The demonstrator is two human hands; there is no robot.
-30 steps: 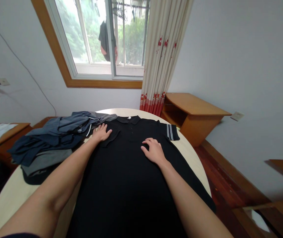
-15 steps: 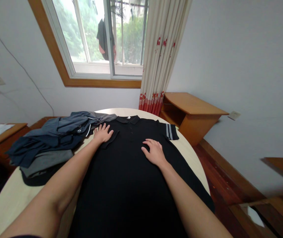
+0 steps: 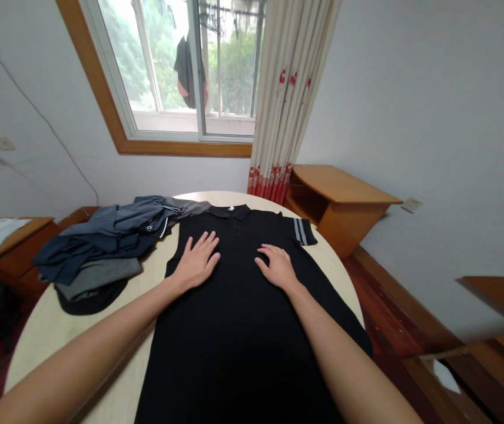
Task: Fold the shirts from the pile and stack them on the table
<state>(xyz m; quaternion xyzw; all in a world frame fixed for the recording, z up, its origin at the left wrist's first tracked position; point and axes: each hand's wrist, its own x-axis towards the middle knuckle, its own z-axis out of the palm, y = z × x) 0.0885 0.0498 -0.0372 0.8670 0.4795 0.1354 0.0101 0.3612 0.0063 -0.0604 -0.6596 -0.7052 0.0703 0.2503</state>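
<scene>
A black polo shirt (image 3: 234, 330) lies spread on the round table, its collar (image 3: 229, 212) at the far end. The sleeve (image 3: 302, 231) on the right sticks out past the body and has two grey stripes. On the left of the chest rests my left hand (image 3: 196, 262), flat with the fingers spread. My right hand (image 3: 276, 266) lies on the chest's right half, thumb apart and fingers slightly bent, holding nothing. The left sleeve cannot be made out along the shirt's edge.
A pile of dark blue and grey clothes (image 3: 102, 241) lies on the pale round table (image 3: 79, 338), left of the shirt. Behind the table hang a curtain (image 3: 294, 88) and a window. A wooden cabinet (image 3: 344, 188) stands at the back right.
My left hand has moved right, from the left sleeve to the chest. The sleeve that lay folded there no longer shows. My right hand has stayed nearly in place.
</scene>
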